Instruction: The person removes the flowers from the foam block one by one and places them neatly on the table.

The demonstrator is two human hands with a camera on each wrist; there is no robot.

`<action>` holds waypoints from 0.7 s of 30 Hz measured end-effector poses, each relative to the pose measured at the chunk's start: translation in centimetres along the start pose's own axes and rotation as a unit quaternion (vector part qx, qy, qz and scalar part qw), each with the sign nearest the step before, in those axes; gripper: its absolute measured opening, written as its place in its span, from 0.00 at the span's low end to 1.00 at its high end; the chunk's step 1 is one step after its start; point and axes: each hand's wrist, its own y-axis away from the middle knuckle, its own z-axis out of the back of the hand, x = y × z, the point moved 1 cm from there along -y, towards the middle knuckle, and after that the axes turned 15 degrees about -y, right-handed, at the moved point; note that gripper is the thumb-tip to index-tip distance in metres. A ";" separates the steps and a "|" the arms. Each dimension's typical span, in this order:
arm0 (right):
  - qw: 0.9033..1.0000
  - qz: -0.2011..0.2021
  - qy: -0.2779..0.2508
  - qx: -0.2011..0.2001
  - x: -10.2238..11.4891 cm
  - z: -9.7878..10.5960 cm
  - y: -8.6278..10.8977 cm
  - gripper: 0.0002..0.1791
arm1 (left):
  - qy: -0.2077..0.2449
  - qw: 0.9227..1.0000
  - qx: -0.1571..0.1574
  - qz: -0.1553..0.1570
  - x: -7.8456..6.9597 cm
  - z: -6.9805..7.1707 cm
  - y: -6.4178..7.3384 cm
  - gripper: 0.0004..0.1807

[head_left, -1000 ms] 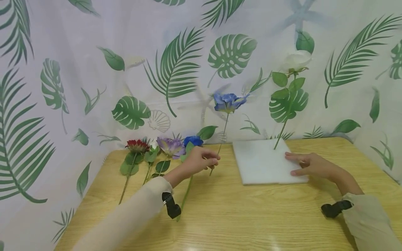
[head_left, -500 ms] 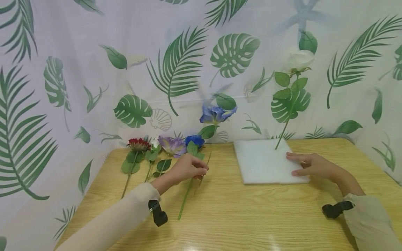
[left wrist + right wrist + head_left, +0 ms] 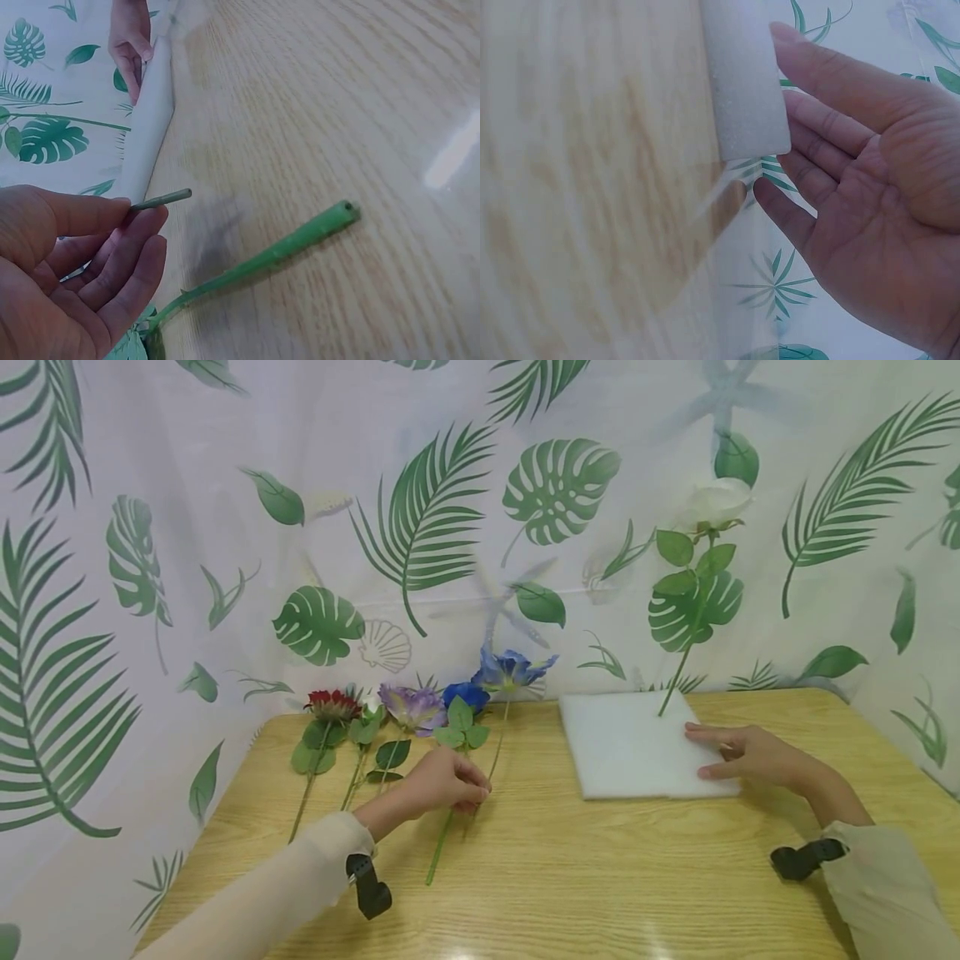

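In the head view my left hand (image 3: 435, 787) pinches the thin stem of a light blue artificial flower (image 3: 512, 670), which leans with its bloom toward the back. The left wrist view shows the stem's cut end (image 3: 174, 197) poking out past the thumb and fingertips. Below it lies the thicker green stem (image 3: 277, 255) of the dark blue flower (image 3: 467, 697). My right hand (image 3: 768, 762) touches the right edge of a white foam board (image 3: 626, 756), its fingers extended. A white rose (image 3: 716, 503) stands in the board, tilted slightly right.
Left of the dark blue flower lie a purple flower (image 3: 414, 708), a mostly hidden white one and a red one (image 3: 332, 705), on the wooden table (image 3: 570, 877). A leaf-patterned curtain (image 3: 450, 485) hangs behind the table's back edge.
My left hand has moved left and nearer, lowering the light blue flower from beside the board to beside the dark blue one. My right hand and the white rose stay put.
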 end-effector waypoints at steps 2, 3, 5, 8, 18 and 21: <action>1.000 -0.001 0.001 0.001 0.0 0.1 0.0 0.40 | -0.001 1.000 0.003 0.003 0.1 -0.1 0.1 0.09; 1.000 -0.003 -0.001 0.000 0.0 0.1 0.0 0.40 | -0.003 1.000 0.004 0.003 0.0 -0.1 0.1 0.09; 1.000 -0.010 -0.002 -0.003 0.1 0.1 -0.1 0.40 | -0.005 1.000 0.006 0.006 0.0 -0.3 0.1 0.08; 1.000 -0.012 -0.003 -0.003 0.0 0.1 -0.1 0.40 | -0.005 1.000 0.008 0.008 -0.1 -0.5 0.2 0.08; 1.000 -0.010 -0.006 -0.001 0.0 0.0 -0.1 0.40 | 0.013 1.000 0.026 -0.004 -0.4 -1.2 0.1 0.08; 1.000 -0.001 -0.004 -0.003 -0.1 0.0 -0.1 0.39 | 0.019 0.999 0.030 -0.012 -0.5 -1.3 0.0 0.08</action>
